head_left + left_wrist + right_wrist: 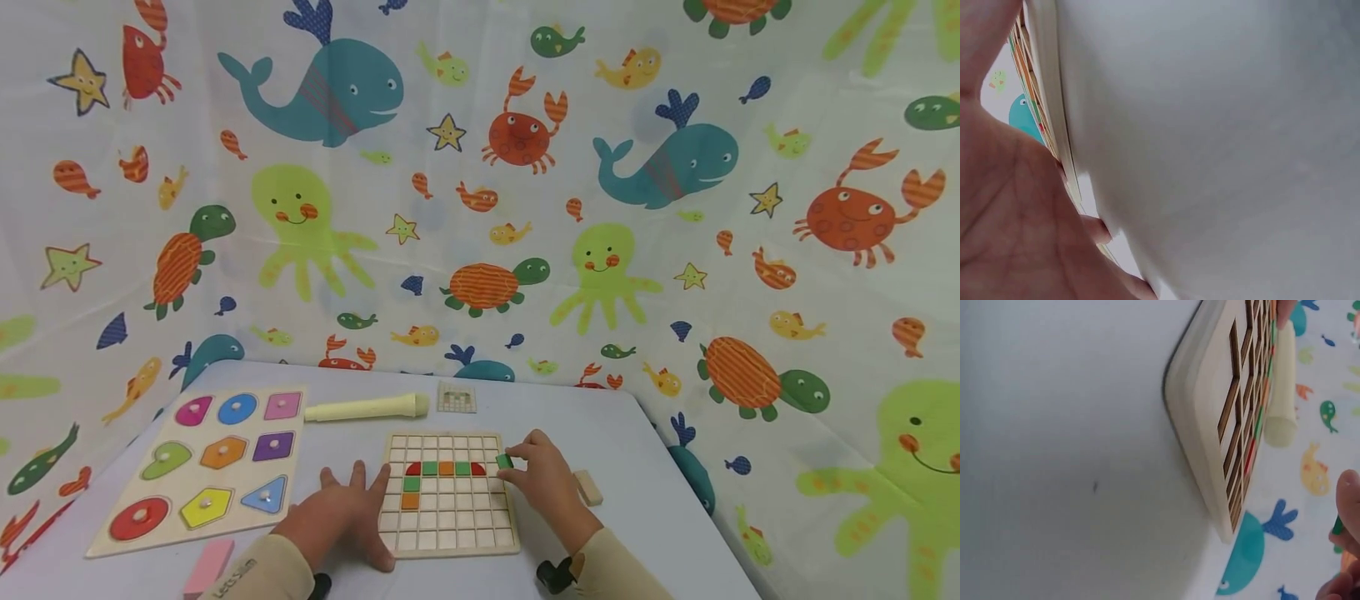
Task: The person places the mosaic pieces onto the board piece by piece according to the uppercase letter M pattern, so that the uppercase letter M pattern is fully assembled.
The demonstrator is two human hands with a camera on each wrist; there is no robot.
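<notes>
A wooden grid board (450, 521) lies on the white table. Several red, green and orange pieces form a row across its upper part, with a green piece (412, 483) and an orange piece (410, 501) below the row's left end. My left hand (337, 521) rests at the board's left edge, fingers spread; in the left wrist view its palm (1016, 206) is beside the board's rim (1054, 81). Between thumb and forefinger, my right hand (547, 483) pinches a green block (504, 462) over the board's upper right edge. Fingers mostly cover that block in the right wrist view.
On the left lies a shape puzzle board (251, 483) with knobbed pieces. A pale yellow tube (367, 408) and a small pattern card (457, 397) lie behind the grid. A wooden block (588, 487) is right of my right hand; a pink block (210, 567) lies near my left sleeve.
</notes>
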